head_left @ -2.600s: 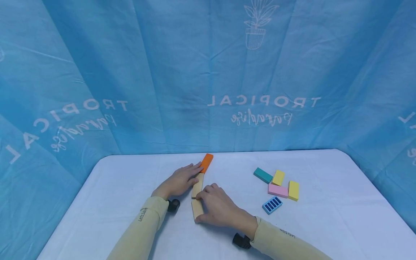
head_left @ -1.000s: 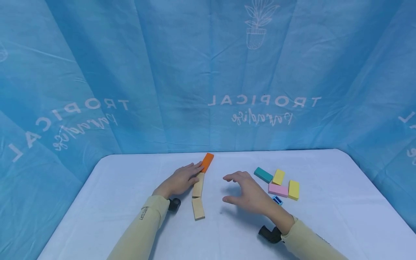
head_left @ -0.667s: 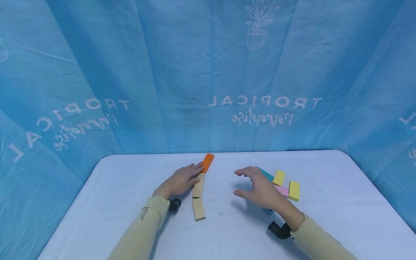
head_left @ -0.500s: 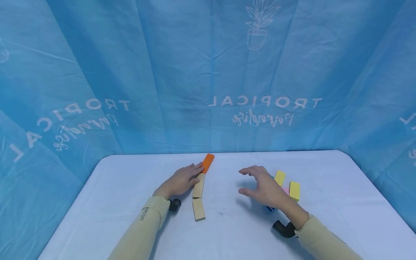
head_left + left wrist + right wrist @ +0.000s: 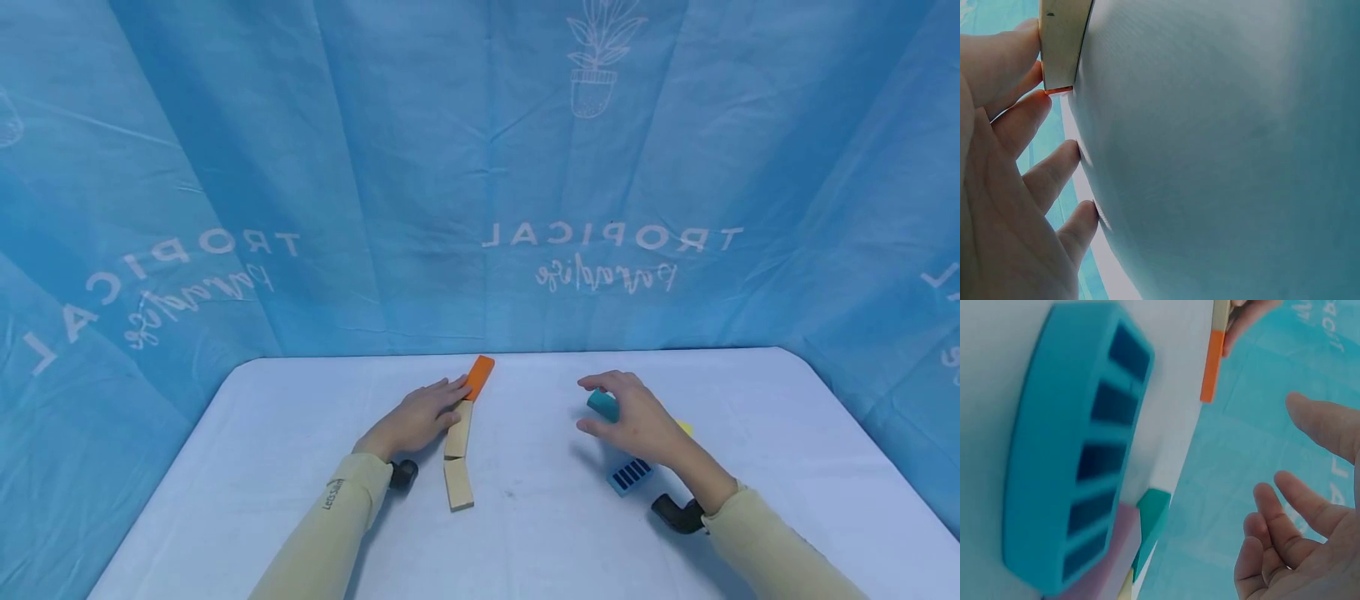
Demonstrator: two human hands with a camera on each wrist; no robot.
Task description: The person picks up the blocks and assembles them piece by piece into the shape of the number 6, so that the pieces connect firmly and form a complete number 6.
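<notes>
In the head view an orange block (image 5: 482,375) and two plain wooden blocks, the upper one (image 5: 459,432) and the lower one (image 5: 458,485), lie end to end in a bent row. My left hand (image 5: 412,418) lies along the row's left side, its fingertips at the orange block and its thumb against the upper wooden block (image 5: 1063,47). Over a teal block (image 5: 602,405) hovers my right hand (image 5: 637,423), thumb and fingers spread, holding nothing. A blue slotted block (image 5: 630,476) lies below that hand.
A pink block (image 5: 1113,553) shows beside the blue one in the right wrist view; the right hand hides it from the head camera. One yellow block (image 5: 686,427) peeks out behind that hand. A blue curtain (image 5: 420,167) hangs behind the white table (image 5: 315,400).
My right hand has let go of the lower wooden block and moved right, then farther away, over to the teal block. The left hand has stayed in place.
</notes>
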